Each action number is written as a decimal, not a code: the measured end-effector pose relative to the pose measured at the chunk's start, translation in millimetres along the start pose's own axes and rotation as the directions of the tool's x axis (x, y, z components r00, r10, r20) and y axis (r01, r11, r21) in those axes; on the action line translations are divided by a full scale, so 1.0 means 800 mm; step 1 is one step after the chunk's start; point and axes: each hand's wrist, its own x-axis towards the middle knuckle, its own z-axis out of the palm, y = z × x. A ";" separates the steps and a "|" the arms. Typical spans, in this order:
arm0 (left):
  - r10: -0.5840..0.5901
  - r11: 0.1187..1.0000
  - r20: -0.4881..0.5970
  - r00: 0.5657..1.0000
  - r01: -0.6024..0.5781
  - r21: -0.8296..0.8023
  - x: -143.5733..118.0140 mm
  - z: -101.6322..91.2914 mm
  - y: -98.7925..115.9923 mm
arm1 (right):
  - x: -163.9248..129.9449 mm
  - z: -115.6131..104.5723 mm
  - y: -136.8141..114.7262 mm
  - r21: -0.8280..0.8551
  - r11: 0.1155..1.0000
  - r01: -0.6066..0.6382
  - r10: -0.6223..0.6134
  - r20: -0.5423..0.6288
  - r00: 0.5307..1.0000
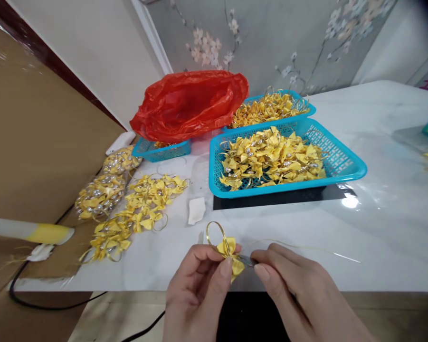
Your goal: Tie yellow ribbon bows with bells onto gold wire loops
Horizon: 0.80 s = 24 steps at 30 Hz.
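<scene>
Close to the table's front edge, my left hand [203,280] pinches a yellow ribbon bow [236,269] between thumb and fingers. A gold ribbon loop [215,224] stands up from the bow. My right hand [299,285] is closed around a small pointed metal tool [247,260], whose tip touches or nearly touches the bow's middle. The fingers cover most of the tool, so its exact kind is hidden. Beyond the right hand, a needle [347,258] lies on the white table [388,228] with pale thread trailing from it.
A blue plastic basket [345,166] full of yellow bows stands ahead, with another blue basket [308,111] behind. A red plastic bag [192,102] sits over a third basket [171,153]. Loose bows [147,202], bagged bows [101,192] and a white scrap [196,210] lie leftward.
</scene>
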 end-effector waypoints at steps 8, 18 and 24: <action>-0.044 0.998 0.024 0.999 0.046 -0.048 0.000 0.003 0.001 | 0.002 0.006 0.005 0.017 0.999 0.039 -0.038 -0.030 0.999; -0.046 0.997 0.020 0.999 0.047 -0.061 0.001 0.005 0.002 | 0.000 0.000 0.006 0.024 0.999 0.028 -0.027 -0.010 1.000; -0.097 0.988 -0.010 0.995 0.095 -0.121 0.008 0.003 0.005 | -0.002 -0.035 0.038 -0.416 0.909 0.038 -0.103 -0.135 0.986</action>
